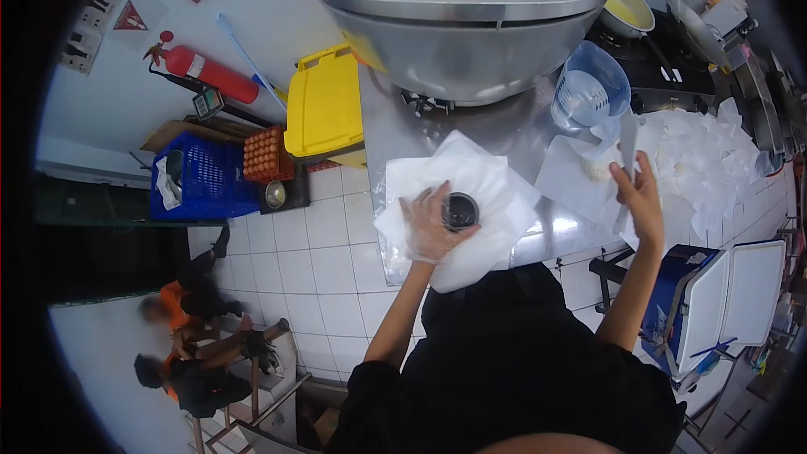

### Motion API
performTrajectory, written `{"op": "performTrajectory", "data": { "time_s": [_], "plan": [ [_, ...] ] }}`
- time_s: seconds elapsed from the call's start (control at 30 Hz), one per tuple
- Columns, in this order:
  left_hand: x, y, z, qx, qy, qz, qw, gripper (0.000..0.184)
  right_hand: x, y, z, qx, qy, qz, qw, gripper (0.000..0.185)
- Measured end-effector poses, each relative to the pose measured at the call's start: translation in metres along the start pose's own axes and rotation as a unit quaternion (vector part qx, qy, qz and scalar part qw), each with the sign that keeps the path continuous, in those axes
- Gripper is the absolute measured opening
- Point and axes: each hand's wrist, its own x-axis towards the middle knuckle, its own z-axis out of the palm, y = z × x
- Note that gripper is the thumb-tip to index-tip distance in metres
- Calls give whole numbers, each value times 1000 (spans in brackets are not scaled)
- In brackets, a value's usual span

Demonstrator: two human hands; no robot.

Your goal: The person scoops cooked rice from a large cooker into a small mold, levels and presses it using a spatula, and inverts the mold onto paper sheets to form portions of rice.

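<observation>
My left hand [430, 223], in a clear plastic glove, is curled round a small black round cup [461, 213]. The cup rests on a stack of white paper sheets [483, 261] at the front edge of the steel table. My right hand [640, 197] grips a long, flat, pale strip [628, 136], seen nearly edge-on, so its exact kind is unclear. Beside this hand, a mound of white rice [595, 170] lies on a white sheet. To its right are many crumpled white paper packets [702, 160].
A large metal pot of rice [445, 50] stands at the table's back. Near it are a clear plastic container [591, 88] and a stove [672, 67]. A yellow bin [326, 105], blue crate [206, 172] and egg trays [269, 151] stand left. Two people sit lower left. A cooler [706, 303] is at right.
</observation>
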Motion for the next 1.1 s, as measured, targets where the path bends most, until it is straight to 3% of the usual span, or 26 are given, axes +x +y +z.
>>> {"op": "performTrajectory", "data": {
  "time_s": [0.03,0.17,0.23,0.3,0.33,0.43,0.5,0.6,0.73,0.83,0.9,1.0,1.1],
  "plan": [
    [-5,-1,9,-9,14,4,1000,108,-3,8,10,-2,0,21,1000,37],
    [-15,-4,25,-43,45,-4,998,118,12,66,65,-49,-11,-129,990,34],
    [-18,-2,23,-35,40,-11,999,118,32,87,100,-108,-65,-122,984,32],
    [-18,2,23,-1,32,-1,999,119,50,109,154,-154,-40,-258,953,37],
    [-17,5,23,22,18,-16,999,117,51,103,172,-187,-68,-273,941,40],
    [-10,16,16,61,-31,-60,996,111,57,108,218,-319,-83,-255,909,42],
    [-4,22,8,55,-77,-96,991,106,58,121,228,-313,-56,-250,914,42],
    [-1,22,11,9,-48,-93,994,101,59,136,235,-307,-53,-265,913,44],
    [-1,20,0,-9,-45,-54,997,101,63,135,230,-316,-65,-284,903,46],
    [-1,21,-11,5,-51,-38,998,103,66,117,230,-231,-13,-338,912,45],
    [1,22,-17,-3,-45,-31,998,104,70,121,233,-273,-36,-320,906,47],
    [-8,8,-26,-158,43,-26,986,105,71,124,235,-304,-41,-293,906,46],
    [-11,-4,-29,-486,148,-153,848,98,59,125,235,-286,-37,-308,907,40]
  ]
}}
